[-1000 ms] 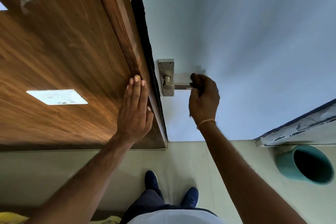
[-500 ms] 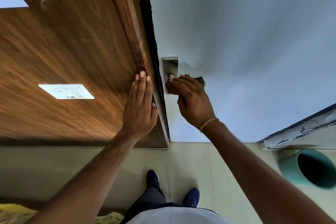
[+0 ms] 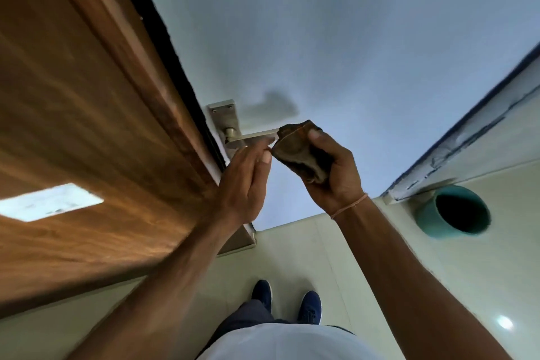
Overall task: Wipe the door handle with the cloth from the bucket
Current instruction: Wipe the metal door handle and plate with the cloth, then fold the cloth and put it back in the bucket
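Brown and crumpled, the cloth [image 3: 301, 152] is being clutched in the right hand [image 3: 330, 169] at the centre of the frame, its edge touching the tip of the metal door handle [image 3: 254, 136]. The left hand [image 3: 245, 184], fingers spread and holding nothing, is being raised just below the lever. A teal bucket [image 3: 455, 212] is being left at the right edge.

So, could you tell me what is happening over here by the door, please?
A person stands at a white door, cleaning its metal door handle. The right hand grips a bunched brown cloth at the free end of the lever. The left hand is open, its fingertips at the lever and the cloth's edge. A teal bucket sits on the floor to the right.
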`<state>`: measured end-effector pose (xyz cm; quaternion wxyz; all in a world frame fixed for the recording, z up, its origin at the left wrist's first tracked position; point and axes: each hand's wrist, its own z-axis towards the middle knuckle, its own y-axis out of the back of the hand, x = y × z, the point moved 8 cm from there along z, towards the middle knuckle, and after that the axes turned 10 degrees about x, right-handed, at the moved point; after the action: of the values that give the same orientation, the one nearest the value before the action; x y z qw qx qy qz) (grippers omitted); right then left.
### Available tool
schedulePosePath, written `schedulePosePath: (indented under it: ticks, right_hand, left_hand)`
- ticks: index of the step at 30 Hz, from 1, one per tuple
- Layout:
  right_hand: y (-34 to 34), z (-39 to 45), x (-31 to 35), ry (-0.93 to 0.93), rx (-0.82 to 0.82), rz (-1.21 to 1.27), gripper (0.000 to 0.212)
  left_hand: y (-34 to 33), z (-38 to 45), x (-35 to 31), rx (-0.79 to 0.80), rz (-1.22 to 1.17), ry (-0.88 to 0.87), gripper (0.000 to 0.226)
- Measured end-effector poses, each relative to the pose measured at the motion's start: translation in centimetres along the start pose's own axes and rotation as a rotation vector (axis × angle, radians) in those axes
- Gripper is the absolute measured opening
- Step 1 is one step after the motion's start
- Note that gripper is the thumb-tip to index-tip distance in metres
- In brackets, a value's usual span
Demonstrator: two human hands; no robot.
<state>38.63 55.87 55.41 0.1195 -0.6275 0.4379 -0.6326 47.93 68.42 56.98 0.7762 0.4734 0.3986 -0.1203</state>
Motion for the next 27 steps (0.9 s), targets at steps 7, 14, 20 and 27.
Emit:
schedulePosePath:
  ticks: [7,14,20,27]
  right_hand:
    - [5.2,-5.1,2.4,0.088,-0.362,-0.038,0.018]
    - [15.0,-15.1,7.2,0.259,-0.75,-0.072,0.022]
    - [23.4,-24.4,13.4,0.149,-1.143,-0.784,0.023]
    - [28.1,-27.9,18.2,0.166,-0.8,-1.371,0.075]
  left_hand:
    - [-6.3,5.0,-2.0,0.34,-0.453,0.157,0.045]
    - [-17.6,7.0,-9.3,0.654,-0.648,0.265,0.023]
    - [-29.5,7.0,-16.6,0.852,-0.718,0.392,0.02]
    - [-41.2,9.4,-22.9,0.8,-0.75,0.475,0.027]
